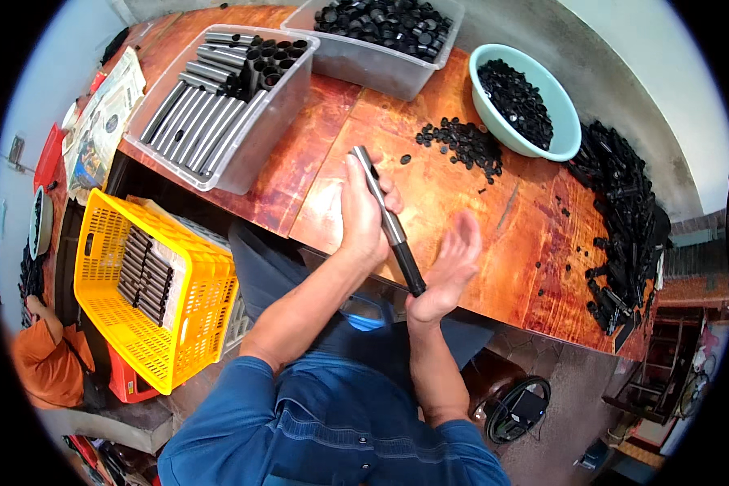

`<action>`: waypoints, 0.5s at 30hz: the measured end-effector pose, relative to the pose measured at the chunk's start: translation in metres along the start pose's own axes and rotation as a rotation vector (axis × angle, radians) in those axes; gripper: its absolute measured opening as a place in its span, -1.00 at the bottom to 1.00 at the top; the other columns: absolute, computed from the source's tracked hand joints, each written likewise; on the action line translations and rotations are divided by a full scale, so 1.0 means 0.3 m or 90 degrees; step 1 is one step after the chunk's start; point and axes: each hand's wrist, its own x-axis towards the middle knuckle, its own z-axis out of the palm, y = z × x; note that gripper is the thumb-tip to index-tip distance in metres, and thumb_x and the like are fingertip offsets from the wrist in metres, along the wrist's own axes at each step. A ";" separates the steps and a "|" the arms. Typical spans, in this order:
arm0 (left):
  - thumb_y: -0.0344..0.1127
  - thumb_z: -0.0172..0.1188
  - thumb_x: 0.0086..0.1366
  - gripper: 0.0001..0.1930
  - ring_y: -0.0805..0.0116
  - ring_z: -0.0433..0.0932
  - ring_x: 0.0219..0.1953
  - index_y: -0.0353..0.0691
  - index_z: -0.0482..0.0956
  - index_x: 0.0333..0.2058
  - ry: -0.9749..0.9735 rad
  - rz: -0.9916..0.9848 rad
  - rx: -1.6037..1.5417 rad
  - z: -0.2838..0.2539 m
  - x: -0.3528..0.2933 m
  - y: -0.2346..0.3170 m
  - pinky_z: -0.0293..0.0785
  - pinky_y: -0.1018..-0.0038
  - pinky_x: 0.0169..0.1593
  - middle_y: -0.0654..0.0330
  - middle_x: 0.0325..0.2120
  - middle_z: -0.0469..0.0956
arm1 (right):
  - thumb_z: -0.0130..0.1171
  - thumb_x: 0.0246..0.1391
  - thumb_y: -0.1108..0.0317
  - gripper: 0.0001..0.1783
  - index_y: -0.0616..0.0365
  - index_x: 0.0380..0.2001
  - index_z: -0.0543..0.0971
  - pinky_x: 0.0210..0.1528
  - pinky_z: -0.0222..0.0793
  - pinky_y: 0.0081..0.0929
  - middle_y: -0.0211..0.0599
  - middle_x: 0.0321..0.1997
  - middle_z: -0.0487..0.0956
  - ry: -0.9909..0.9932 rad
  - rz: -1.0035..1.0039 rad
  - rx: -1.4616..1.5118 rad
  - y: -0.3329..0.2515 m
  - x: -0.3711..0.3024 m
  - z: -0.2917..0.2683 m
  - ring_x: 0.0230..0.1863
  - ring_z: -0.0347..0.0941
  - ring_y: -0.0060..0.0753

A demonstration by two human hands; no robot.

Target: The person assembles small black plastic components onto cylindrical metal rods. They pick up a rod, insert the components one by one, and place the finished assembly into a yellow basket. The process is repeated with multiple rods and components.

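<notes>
A silver metal tube with a black handle (pixel 408 266) slants in front of me, over the table's near edge. My left hand (pixel 361 212) is closed around its silver upper part (pixel 392 228). At the lower end of the black handle, my right hand (pixel 447 272) has its fingers stretched out and apart. The heel of that palm lies at the handle's end and seems to touch it. Beyond both hands, a spread of small black caps (pixel 466 146) lies on the wooden table (pixel 340 174).
Silver tubes fill a clear bin (pixel 251 174) at left; black caps fill another bin (pixel 373 71) and a pale green bowl (pixel 571 109). Black handles (pixel 620 211) are heaped at right. A yellow crate (pixel 182 344) holds tubes, near a person in orange (pixel 49 368).
</notes>
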 end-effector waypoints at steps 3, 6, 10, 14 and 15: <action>0.25 -0.11 0.58 -0.51 0.53 0.23 -0.66 -0.10 0.39 -0.03 0.010 0.029 -0.038 -0.033 0.041 0.020 0.22 0.54 -0.57 0.35 -0.58 0.28 | -0.29 0.39 -0.43 0.00 0.33 0.44 0.17 0.61 -0.28 -0.03 0.01 0.51 0.20 0.016 0.022 0.018 0.024 0.027 -0.012 0.57 0.03 0.00; 0.24 -0.14 0.59 -0.52 0.53 0.22 -0.66 -0.10 0.38 -0.03 0.029 0.060 -0.064 -0.079 0.079 0.063 0.20 0.52 -0.59 0.35 -0.59 0.26 | -0.32 0.41 -0.41 -0.02 0.33 0.43 0.18 0.62 -0.30 -0.05 0.04 0.51 0.20 0.029 -0.014 0.010 -0.012 -0.010 -0.049 0.57 0.04 0.00; 0.27 -0.19 0.59 -0.49 0.53 0.18 -0.68 -0.09 0.38 -0.02 0.007 0.073 -0.074 -0.048 0.024 0.009 0.17 0.52 -0.60 0.36 -0.60 0.25 | -0.28 0.43 -0.30 -0.06 0.40 0.45 0.13 0.65 -0.35 -0.05 0.11 0.53 0.18 0.000 0.002 0.041 0.027 -0.018 0.015 0.61 -0.03 0.03; 0.24 -0.19 0.61 -0.49 0.57 0.17 -0.68 -0.13 0.39 -0.03 -0.046 0.085 -0.101 -0.085 0.058 0.073 0.22 0.56 -0.58 0.37 -0.60 0.23 | -0.34 0.40 -0.44 0.00 0.33 0.43 0.19 0.61 -0.27 -0.04 0.00 0.51 0.22 0.008 -0.038 -0.005 0.020 -0.002 -0.005 0.58 0.02 -0.03; 0.24 -0.20 0.61 -0.48 0.57 0.17 -0.68 -0.14 0.39 -0.03 -0.033 0.104 -0.099 -0.095 0.070 0.088 0.22 0.56 -0.58 0.37 -0.60 0.23 | -0.33 0.40 -0.44 0.01 0.34 0.43 0.17 0.61 -0.28 -0.04 0.01 0.51 0.22 0.016 -0.053 -0.013 0.012 -0.006 -0.007 0.58 0.02 -0.02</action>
